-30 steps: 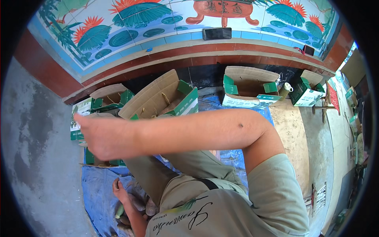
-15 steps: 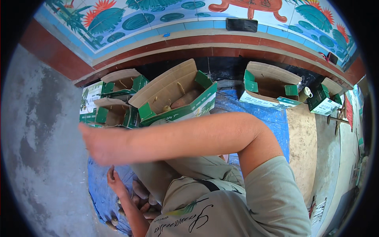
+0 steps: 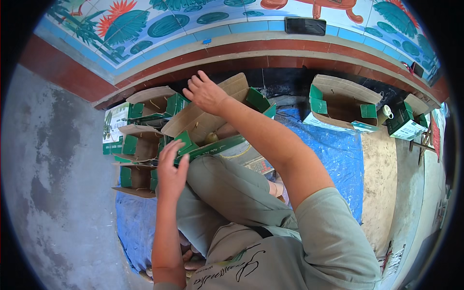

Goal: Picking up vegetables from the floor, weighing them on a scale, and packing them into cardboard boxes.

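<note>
A large green-and-white cardboard box [image 3: 208, 153] stands before my knees with its brown back flap raised. My right hand [image 3: 208, 94] reaches over that flap's upper edge, fingers stretched out and nothing in them. Its contact with the cardboard cannot be made out. My left hand [image 3: 172, 169], fingers apart and empty, is at the box's near left corner beside a green side flap [image 3: 185, 143]. Inside the box lie a yellowish-brown tuber [image 3: 211, 138] and a larger reddish-brown one [image 3: 227, 131], the latter partly hidden by my right forearm.
Three smaller open boxes are lined up at left, the nearest box [image 3: 137, 194] close to my left hand. Another open box [image 3: 333, 116] and a smaller box [image 3: 403, 126] stand at right. Tubers [image 3: 193, 265] lie by my left arm on a blue sheet [image 3: 333, 157]. A phone [image 3: 305, 26] rests on the ledge.
My right hand has swung from the far left up to the large box's back flap. My left hand has risen from beside the tubers to the box's corner. The nearest left box is now uncovered.
</note>
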Demonstrator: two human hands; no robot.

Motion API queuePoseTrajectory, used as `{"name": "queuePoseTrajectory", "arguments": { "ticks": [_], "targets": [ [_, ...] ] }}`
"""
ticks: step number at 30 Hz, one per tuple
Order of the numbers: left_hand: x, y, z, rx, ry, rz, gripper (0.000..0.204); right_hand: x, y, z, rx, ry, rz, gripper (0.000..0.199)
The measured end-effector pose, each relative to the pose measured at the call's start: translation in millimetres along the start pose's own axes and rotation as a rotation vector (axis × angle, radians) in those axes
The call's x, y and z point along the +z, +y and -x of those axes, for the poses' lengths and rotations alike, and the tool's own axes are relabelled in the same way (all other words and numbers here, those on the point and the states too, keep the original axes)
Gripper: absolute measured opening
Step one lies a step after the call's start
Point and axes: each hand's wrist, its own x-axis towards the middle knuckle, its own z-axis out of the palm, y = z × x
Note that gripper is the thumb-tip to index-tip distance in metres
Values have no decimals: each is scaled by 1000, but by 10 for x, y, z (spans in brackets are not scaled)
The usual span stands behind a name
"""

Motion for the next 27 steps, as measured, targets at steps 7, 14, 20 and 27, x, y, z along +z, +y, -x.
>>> {"name": "queuePoseTrajectory", "arguments": {
  "ticks": [7, 14, 20, 27],
  "targets": [
    [513, 9, -329, 102, -400, -220, 49, 384, 9, 176, 141, -304, -87, 26],
    [837, -145, -522, -92, -694, -476, 30, 400, -16, 175, 211, -351, -221, 17],
    [889, -53, -463, -36, -643, -522, 18, 286, -53, 346, 328, -356, -334, 12],
    [963, -94, -349, 111, -551, -496, 15, -48, -53, 737, 184, -274, -249, 10]
  ]
}}
